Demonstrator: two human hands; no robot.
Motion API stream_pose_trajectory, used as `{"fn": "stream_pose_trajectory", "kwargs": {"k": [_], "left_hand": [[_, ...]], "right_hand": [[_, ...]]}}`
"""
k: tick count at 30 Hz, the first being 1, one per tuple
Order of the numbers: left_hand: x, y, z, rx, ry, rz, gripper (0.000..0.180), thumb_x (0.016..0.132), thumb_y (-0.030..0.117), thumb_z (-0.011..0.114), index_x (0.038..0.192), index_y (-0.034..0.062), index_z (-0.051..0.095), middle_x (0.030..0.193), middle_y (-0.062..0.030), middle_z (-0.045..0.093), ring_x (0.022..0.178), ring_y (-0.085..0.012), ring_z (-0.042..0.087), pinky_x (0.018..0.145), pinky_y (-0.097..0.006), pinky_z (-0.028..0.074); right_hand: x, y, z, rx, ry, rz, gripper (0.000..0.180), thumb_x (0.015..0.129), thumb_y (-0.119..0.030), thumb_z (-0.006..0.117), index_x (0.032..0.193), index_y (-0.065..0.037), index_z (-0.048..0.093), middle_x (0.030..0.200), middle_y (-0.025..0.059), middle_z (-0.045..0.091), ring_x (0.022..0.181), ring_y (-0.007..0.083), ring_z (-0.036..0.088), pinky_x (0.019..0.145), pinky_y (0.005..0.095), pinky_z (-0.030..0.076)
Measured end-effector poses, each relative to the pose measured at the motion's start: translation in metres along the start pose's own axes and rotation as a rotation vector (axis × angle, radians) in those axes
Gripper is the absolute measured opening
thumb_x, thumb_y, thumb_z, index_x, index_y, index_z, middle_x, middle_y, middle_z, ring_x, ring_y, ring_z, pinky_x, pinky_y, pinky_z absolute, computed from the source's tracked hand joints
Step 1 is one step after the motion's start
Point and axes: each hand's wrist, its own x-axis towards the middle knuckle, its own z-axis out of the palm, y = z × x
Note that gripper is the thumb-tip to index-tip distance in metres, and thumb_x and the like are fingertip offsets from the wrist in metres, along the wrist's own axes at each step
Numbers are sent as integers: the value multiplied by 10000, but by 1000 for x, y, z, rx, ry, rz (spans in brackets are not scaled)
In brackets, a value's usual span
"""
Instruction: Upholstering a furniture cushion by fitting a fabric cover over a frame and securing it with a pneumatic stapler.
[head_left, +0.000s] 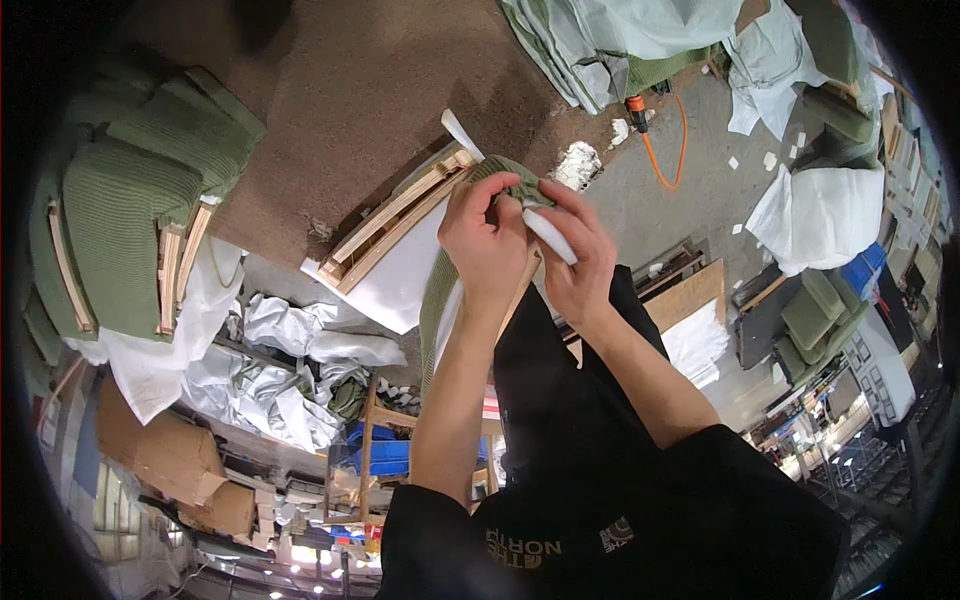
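Step in hand, as judged: working a white strip (550,236) along green ribbed cloth (512,170) beside the wooden frame (390,218); left hand (484,238) pinches cloth, right hand (580,262) pinches strip; next move likely calls for aligning both edges.

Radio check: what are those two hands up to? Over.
Left hand curled at green ribbed fabric, exact grip hidden. Right hand holding white strip. Wooden frame close on the left, not blocking the hands.
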Motion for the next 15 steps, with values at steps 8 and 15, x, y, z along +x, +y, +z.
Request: {"fn": "stream_pose_trajectory", "kwargs": {"k": [8, 15], "left_hand": [[10, 18, -13, 349, 14, 75, 191, 831, 22, 580, 984, 29, 694, 819, -110, 604, 694, -274, 593, 629, -365, 483], [-22, 18, -19, 468, -34, -249, 247, 874, 243, 603, 949, 23, 689, 956, -135, 661, 860, -347, 641, 761, -463, 479]], "right_hand": [[-41, 5, -48, 23, -368, 46, 181, 831, 1, 639, 1011, -3, 649, 1276, 196, 602, 1193, 368, 574, 1011, 408, 440], [3, 48, -150, -1105, -1129, 180, 712, 772, -472, 731, 1332, -80, 530, 1136, 181, 651, 1075, 346, 625, 876, 444, 509]]}}
